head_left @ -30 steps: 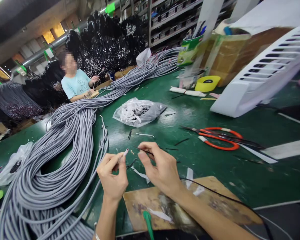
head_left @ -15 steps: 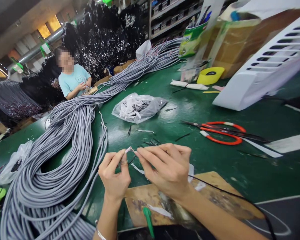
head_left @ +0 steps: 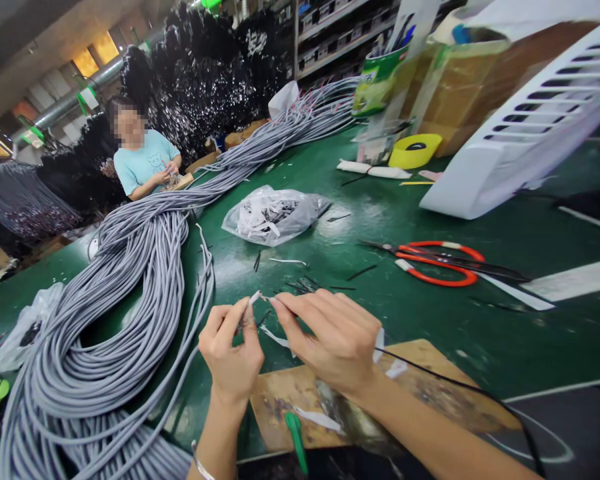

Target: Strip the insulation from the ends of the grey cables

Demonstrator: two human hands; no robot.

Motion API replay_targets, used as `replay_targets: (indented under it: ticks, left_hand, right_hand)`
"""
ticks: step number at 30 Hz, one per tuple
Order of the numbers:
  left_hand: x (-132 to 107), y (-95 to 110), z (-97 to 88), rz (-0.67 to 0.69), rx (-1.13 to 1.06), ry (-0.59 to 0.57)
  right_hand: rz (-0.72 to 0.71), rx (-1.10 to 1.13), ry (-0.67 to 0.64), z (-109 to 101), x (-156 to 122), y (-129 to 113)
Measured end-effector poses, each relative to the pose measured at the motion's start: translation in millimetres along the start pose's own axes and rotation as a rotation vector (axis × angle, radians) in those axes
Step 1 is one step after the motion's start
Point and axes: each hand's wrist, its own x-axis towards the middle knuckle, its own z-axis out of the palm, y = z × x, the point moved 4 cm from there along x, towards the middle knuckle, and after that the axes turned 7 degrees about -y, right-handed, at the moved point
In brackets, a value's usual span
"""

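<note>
Between thumb and forefinger, my left hand (head_left: 234, 353) pinches the end of a grey cable (head_left: 255, 298), its tip angled up. My right hand (head_left: 333, 337) is closed in a pinch on thin wires (head_left: 266, 298) that come out of that tip; the fingertips hide most of them. A brown board (head_left: 275, 393) lies below both hands, with white scraps and a green-handled tool (head_left: 296, 437) on it. Short black pieces (head_left: 304, 285) are scattered just beyond my fingers. To the left spreads a large coiled bundle of grey cables (head_left: 105, 333).
Red-handled scissors (head_left: 440, 263) lie at right. Beyond my hands sits a clear plastic bag (head_left: 275, 215) of small pieces. A white slotted stand (head_left: 473, 190), yellow tape roll (head_left: 415, 151) and green can (head_left: 380, 83) are at back right. Another person (head_left: 147, 160) works across the table.
The view has shifted slightly, so the table items appear a little further left. Both hands keep their pinch on the cable end and its wires, with only a tiny movement.
</note>
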Motion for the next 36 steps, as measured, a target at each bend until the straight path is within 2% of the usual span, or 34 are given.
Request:
replay_targets:
  ticks: [7, 16, 18, 21, 24, 26, 28, 36]
  left_hand:
    - [0, 0, 1.7, 0.025, 0.044, 0.015]
    - [-2, 11, 7.3, -0.092, -0.060, -0.075]
    - [-3, 14, 8.8, -0.096, -0.107, -0.115]
    - [-5, 11, 11.6, -0.140, -0.205, -0.194]
    - [-4, 0, 9.7, -0.239, -0.262, -0.192]
    - [-3, -6, 7.6, -0.287, -0.291, -0.198]
    - [-2, -10, 6.2, -0.302, -0.315, -0.212]
    - [-2, -11, 3.8, -0.262, -0.292, -0.136]
  right_hand:
    - [0.000, -0.059, -0.026, -1, 1, -1]
    - [-0.012, -0.067, -0.015, 5, -2, -3]
    - [0.035, -0.095, -0.018, 7, -1, 5]
    - [0.221, -0.128, 0.025, 6, 0, 25]
    - [0.350, 0.143, -0.040, 8, 1, 34]
    - [0.309, 0.341, -0.155, 13, 2, 29]
    - [0.239, 0.404, -0.219, 14, 2, 22]
    - [0.141, 0.340, -0.204, 15, -3, 11]
